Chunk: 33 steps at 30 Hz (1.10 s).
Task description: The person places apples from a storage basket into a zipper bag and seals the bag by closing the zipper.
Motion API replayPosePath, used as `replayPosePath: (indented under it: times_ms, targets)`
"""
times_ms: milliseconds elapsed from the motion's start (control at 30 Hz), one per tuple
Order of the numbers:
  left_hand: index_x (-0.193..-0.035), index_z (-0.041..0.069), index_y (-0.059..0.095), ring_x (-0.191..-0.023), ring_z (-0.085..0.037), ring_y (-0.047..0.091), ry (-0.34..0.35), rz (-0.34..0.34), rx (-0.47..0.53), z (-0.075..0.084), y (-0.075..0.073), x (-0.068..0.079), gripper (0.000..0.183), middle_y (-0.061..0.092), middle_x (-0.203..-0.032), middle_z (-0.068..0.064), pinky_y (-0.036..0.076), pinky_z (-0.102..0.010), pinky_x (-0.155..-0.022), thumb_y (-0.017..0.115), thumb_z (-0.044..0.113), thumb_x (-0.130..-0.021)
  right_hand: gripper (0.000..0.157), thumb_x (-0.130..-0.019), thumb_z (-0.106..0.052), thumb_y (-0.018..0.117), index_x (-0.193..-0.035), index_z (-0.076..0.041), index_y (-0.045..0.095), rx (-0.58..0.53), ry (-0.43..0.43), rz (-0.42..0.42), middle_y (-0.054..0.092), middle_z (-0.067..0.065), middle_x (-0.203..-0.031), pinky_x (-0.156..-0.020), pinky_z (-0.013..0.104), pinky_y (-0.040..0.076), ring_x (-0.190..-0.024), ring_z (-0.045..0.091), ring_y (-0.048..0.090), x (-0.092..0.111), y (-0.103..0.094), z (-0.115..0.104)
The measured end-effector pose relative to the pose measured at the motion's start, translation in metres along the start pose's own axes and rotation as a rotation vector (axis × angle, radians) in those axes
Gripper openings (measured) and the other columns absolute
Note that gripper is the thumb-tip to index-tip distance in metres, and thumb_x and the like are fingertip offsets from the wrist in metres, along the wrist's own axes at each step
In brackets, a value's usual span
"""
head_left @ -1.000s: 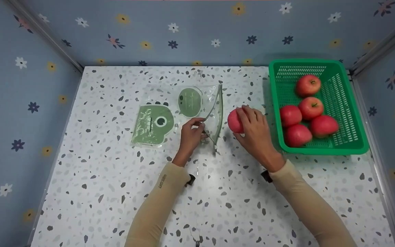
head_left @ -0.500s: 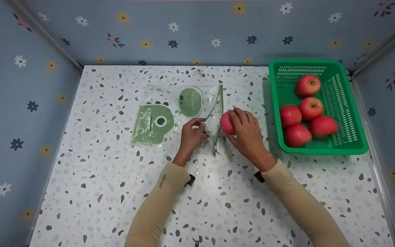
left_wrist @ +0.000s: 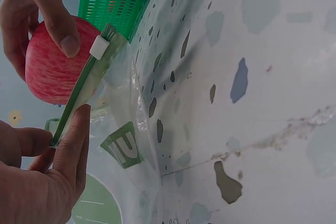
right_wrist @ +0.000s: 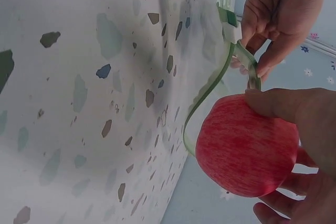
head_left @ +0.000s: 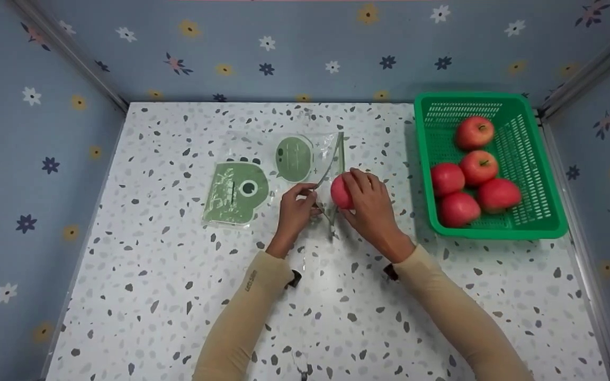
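Observation:
A clear zip bag (head_left: 294, 159) with green dinosaur prints lies flat on the speckled table, its mouth facing right. My left hand (head_left: 295, 209) pinches the upper edge of that mouth and holds it raised, so the green zip strip (left_wrist: 79, 87) bows apart; a white slider (left_wrist: 98, 48) sits near one end of it. In my right hand (head_left: 373, 209) is a red apple (right_wrist: 247, 145), gripped between thumb and fingers. The apple is right at the bag's mouth, and in the right wrist view it overlaps the strip.
To the right stands a green plastic basket (head_left: 543, 174) holding several red apples (head_left: 500, 193). Blue flowered panels (head_left: 305, 47) wall in the table (head_left: 178, 296) at the back and both sides.
My right hand has moved left with the apple, from between the basket and the bag up to the bag's mouth. The left hand keeps its pinch in the same place.

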<state>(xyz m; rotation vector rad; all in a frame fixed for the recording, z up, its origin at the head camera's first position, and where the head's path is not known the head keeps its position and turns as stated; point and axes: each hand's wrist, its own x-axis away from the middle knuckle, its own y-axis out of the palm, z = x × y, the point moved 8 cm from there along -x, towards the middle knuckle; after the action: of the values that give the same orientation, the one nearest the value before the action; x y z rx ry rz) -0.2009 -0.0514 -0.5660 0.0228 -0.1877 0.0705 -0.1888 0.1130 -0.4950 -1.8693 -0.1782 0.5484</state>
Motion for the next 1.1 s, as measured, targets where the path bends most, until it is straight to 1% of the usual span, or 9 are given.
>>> replayPosePath:
  times_ms: [200, 300, 433, 567, 667, 767, 967, 1100]
  targets:
    - [-0.125, -0.011, 0.067, -0.075, -0.018, 0.07, 0.004, -0.002, -0.002, 0.0, -0.001, 0.001, 0.024, 0.06, -0.1, -0.012, 0.067, -0.028, -0.069, 0.06, -0.001, -0.105, 0.076, -0.083, -0.017, 0.092, -0.146, -0.003, 0.053, -0.009, 0.002, -0.002, 0.054, 0.022, -0.148, -0.11, 0.057, 0.05, -0.13, 0.043, 0.053, -0.001, 0.005, -0.003]
    - [-0.125, -0.009, 0.069, -0.076, -0.018, 0.071, 0.014, 0.003, -0.036, 0.0, -0.002, 0.001, 0.024, 0.062, -0.101, -0.013, 0.065, -0.027, -0.068, 0.06, 0.0, -0.104, 0.074, -0.082, -0.017, 0.092, -0.145, -0.003, 0.054, -0.013, -0.009, 0.019, 0.055, 0.021, -0.145, -0.108, 0.057, 0.051, -0.127, 0.043, 0.054, -0.003, 0.007, -0.004]
    - [-0.123, -0.003, 0.072, -0.079, -0.017, 0.072, 0.021, 0.017, -0.103, 0.001, -0.003, 0.002, 0.022, 0.065, -0.103, -0.013, 0.061, -0.022, -0.066, 0.061, 0.002, -0.104, 0.073, -0.083, -0.018, 0.092, -0.144, -0.002, 0.055, -0.031, -0.019, 0.034, 0.056, 0.021, -0.143, -0.107, 0.057, 0.051, -0.126, 0.043, 0.054, -0.005, 0.011, -0.003]
    - [-0.122, -0.002, 0.072, -0.08, -0.017, 0.072, 0.019, 0.016, -0.11, 0.001, -0.003, 0.002, 0.022, 0.064, -0.103, -0.013, 0.062, -0.022, -0.066, 0.061, 0.002, -0.104, 0.075, -0.084, -0.02, 0.092, -0.145, -0.001, 0.054, -0.052, -0.014, 0.018, 0.055, 0.022, -0.144, -0.109, 0.057, 0.05, -0.128, 0.042, 0.053, -0.006, 0.017, -0.003]
    - [-0.122, -0.003, 0.072, -0.08, -0.017, 0.072, 0.017, 0.006, -0.086, 0.001, -0.002, 0.003, 0.022, 0.063, -0.103, -0.013, 0.064, -0.024, -0.068, 0.06, 0.001, -0.104, 0.077, -0.083, -0.019, 0.092, -0.146, -0.002, 0.053, -0.064, -0.003, 0.011, 0.054, 0.022, -0.145, -0.109, 0.056, 0.049, -0.129, 0.042, 0.052, -0.008, 0.02, -0.002]
    - [-0.123, -0.004, 0.071, -0.079, -0.017, 0.072, 0.025, 0.001, -0.088, 0.002, -0.001, 0.004, 0.022, 0.063, -0.103, -0.013, 0.064, -0.025, -0.067, 0.06, 0.002, -0.105, 0.077, -0.083, -0.018, 0.092, -0.147, -0.002, 0.053, -0.081, 0.014, -0.002, 0.054, 0.021, -0.146, -0.11, 0.055, 0.049, -0.13, 0.041, 0.052, -0.01, 0.023, -0.001]
    - [-0.122, -0.002, 0.073, -0.077, -0.015, 0.069, 0.044, 0.02, -0.128, 0.005, -0.003, 0.004, 0.022, 0.065, -0.102, -0.013, 0.059, -0.021, -0.064, 0.062, 0.003, -0.103, 0.077, -0.083, -0.017, 0.092, -0.148, -0.001, 0.053, -0.105, 0.046, -0.037, 0.053, 0.021, -0.149, -0.112, 0.055, 0.049, -0.133, 0.04, 0.051, -0.013, 0.034, 0.001]
    - [-0.121, -0.002, 0.073, -0.076, -0.015, 0.07, 0.054, 0.028, -0.127, 0.005, -0.003, 0.003, 0.023, 0.065, -0.101, -0.013, 0.057, -0.02, -0.063, 0.061, 0.002, -0.102, 0.079, -0.083, -0.018, 0.093, -0.149, 0.0, 0.052, -0.125, 0.05, -0.046, 0.053, 0.02, -0.15, -0.114, 0.055, 0.047, -0.134, 0.04, 0.05, -0.014, 0.04, 0.001]
